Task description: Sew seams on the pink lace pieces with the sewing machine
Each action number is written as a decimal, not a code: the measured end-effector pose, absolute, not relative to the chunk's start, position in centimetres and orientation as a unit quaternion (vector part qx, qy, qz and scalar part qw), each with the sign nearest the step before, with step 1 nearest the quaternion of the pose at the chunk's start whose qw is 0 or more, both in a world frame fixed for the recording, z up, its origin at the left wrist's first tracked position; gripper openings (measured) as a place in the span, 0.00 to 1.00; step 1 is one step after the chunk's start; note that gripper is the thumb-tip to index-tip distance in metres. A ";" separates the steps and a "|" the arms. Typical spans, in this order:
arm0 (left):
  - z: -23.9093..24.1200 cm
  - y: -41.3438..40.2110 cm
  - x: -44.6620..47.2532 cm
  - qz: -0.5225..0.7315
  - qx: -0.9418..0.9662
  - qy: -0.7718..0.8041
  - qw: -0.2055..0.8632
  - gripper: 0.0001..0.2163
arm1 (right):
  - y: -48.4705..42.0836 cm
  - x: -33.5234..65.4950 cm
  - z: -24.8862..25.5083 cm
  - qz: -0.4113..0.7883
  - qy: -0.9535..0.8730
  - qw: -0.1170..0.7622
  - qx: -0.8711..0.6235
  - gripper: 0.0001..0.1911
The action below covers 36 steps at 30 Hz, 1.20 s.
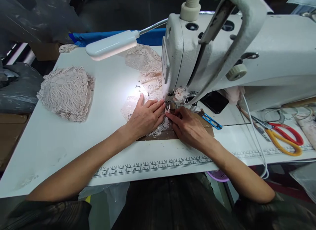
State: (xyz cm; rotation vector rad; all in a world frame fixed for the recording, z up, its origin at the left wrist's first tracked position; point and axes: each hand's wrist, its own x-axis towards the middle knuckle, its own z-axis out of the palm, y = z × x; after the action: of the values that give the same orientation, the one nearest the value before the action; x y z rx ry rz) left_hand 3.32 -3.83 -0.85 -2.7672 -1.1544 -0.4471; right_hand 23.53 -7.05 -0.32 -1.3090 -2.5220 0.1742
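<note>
My left hand (145,116) lies flat, fingers together, pressing a pale pink lace piece (148,76) onto the table just left of the presser foot (171,106). My right hand (189,126) pinches the lace edge right in front of the foot, its fingertips meeting those of the left hand. The white sewing machine (222,55) rises over both hands; the needle itself is hidden by its head. Lace trails away behind the machine under the lamp's light.
A stack of pink lace pieces (66,91) sits at the table's left. A white gooseneck lamp (111,45) hangs over the middle. Blue thread snips (211,120) lie right of my hands; red and yellow scissors (283,137) farther right. A ruler strip (153,164) runs along the front edge.
</note>
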 end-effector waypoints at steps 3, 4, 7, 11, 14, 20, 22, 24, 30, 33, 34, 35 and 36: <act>-0.6 -3.7 3.4 -0.142 -0.907 -0.393 0.047 0.15 | -6.8 23.5 -0.2 0.047 -0.879 0.139 -0.455 0.19; -0.5 -3.6 3.5 -0.141 -0.906 -0.396 0.046 0.15 | -6.7 23.5 -0.2 0.043 -0.879 0.137 -0.454 0.20; -0.5 -3.6 3.5 -0.136 -0.902 -0.407 0.044 0.15 | -6.6 23.4 -0.2 0.043 -0.877 0.129 -0.461 0.20; -0.9 -3.7 3.7 -0.148 -0.893 -0.423 0.035 0.15 | -6.6 23.3 -0.6 0.047 -0.868 0.121 -0.479 0.18; -1.0 -3.9 3.7 -0.156 -0.886 -0.434 0.035 0.14 | -6.7 23.6 -1.0 0.068 -0.866 0.165 -0.467 0.18; 0.1 -3.5 2.3 -0.236 -0.891 -0.382 0.075 0.10 | -6.1 25.6 -0.4 0.169 -0.801 0.242 -0.521 0.16; 0.4 -3.4 1.9 -0.235 -0.920 -0.311 0.041 0.09 | -5.4 26.1 0.4 0.197 -0.794 0.212 -0.535 0.13; 0.4 -3.4 1.8 -0.218 -0.943 -0.252 0.000 0.09 | -4.5 26.4 1.2 0.220 -0.801 0.174 -0.529 0.13; -0.5 -3.9 2.9 -0.223 -0.942 -0.248 -0.024 0.09 | -2.9 25.8 1.0 0.224 -0.796 0.179 -0.533 0.12; -0.8 -4.2 3.3 -0.258 -0.923 -0.283 -0.036 0.10 | -3.1 25.7 0.1 0.211 -0.749 0.223 -0.587 0.11; -0.8 -4.3 3.4 -0.265 -0.919 -0.290 -0.043 0.10 | -3.2 25.7 -0.2 0.208 -0.744 0.238 -0.589 0.10; -0.7 -4.4 3.3 -0.267 -0.917 -0.293 -0.053 0.10 | -3.3 25.7 -0.4 0.204 -0.746 0.250 -0.583 0.10; -0.6 -4.4 3.3 -0.265 -0.917 -0.291 -0.064 0.09 | -3.4 25.8 -0.6 0.199 -0.751 0.260 -0.574 0.11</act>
State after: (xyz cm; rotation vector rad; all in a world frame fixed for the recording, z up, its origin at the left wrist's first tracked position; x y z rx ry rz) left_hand 3.29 -4.42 -0.61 -3.0050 -0.9519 -0.8682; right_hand 25.79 -3.38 -0.59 -1.5545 -2.0330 0.5396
